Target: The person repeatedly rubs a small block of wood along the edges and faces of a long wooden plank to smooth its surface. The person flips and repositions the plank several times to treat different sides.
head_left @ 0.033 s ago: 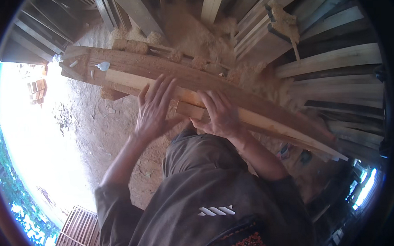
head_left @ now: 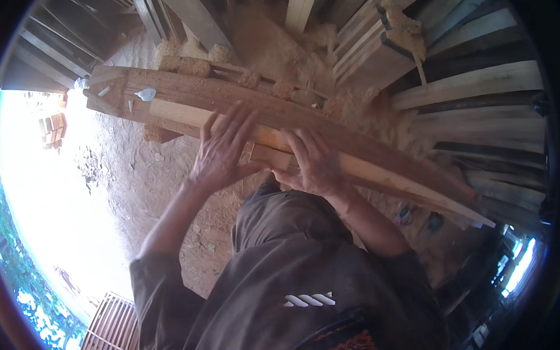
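A long pale plank (head_left: 179, 114) lies along a thick brown workbench beam (head_left: 197, 87), slanting from far left to near right. Against the plank's near edge sits a small rectangular wooden block (head_left: 271, 155), between my two hands. My left hand (head_left: 220, 149) lies across the plank, its fingers stretched out on top and its thumb reaching toward the block's near edge. On the block's right side, my right hand (head_left: 315, 164) is closed, fingers bent over the top and thumb low against the block. The right fingers partly hide the block's right end.
A small white object (head_left: 146, 94) lies on the beam's left part. Piled shavings (head_left: 348, 105) line its far side. Stacked boards (head_left: 474, 85) fill the right and back. A slatted wooden piece (head_left: 110, 332) stands at lower left, beside bright daylight.
My left hand has shifted slightly right and its thumb is nearer the block. My left elbow has swung a little outward. My right hand and the plank look nearly unmoved.
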Tool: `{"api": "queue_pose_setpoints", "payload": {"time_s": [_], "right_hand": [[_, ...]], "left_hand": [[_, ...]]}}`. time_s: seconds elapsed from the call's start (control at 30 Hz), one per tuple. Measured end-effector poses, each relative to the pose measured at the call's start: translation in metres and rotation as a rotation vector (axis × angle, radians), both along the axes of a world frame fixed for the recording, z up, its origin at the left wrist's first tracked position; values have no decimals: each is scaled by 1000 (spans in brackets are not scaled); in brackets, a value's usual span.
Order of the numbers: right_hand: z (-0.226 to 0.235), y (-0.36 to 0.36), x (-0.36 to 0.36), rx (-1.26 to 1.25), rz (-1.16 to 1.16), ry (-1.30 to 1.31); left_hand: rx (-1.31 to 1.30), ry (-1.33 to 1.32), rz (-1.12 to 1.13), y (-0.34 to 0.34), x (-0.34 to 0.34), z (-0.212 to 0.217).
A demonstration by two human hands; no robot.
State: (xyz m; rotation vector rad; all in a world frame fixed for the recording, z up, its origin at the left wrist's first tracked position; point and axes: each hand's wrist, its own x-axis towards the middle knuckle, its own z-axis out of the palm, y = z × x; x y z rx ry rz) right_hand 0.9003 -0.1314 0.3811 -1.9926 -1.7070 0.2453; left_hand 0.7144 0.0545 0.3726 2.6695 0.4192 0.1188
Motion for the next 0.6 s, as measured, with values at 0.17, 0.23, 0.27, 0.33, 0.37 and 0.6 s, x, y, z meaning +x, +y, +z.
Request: {"api": "queue_pose_setpoints", "payload": {"time_s": [0.17, 0.23, 0.27, 0.33, 0.37, 0.6], "right_hand": [[-2, -1, 1, 10, -16, -7], [-1, -1, 1, 7, -5, -20], [0, -1, 1, 10, -15, -18], [1, -1, 1, 15, -38, -40], [2, 0, 0, 24, -28, -39], [2, -1, -3, 31, -36, -5]], "left_hand": [[-35, 15, -175, 15, 12, -21], [-39, 11, -160, 11, 9, -22], [-35, 8, -154, 10, 8, -21], [-55, 17, -165, 13, 8, -18], [-82, 35, -176, 15, 7, -15], [30, 51, -221, 16, 7, -15]]}}
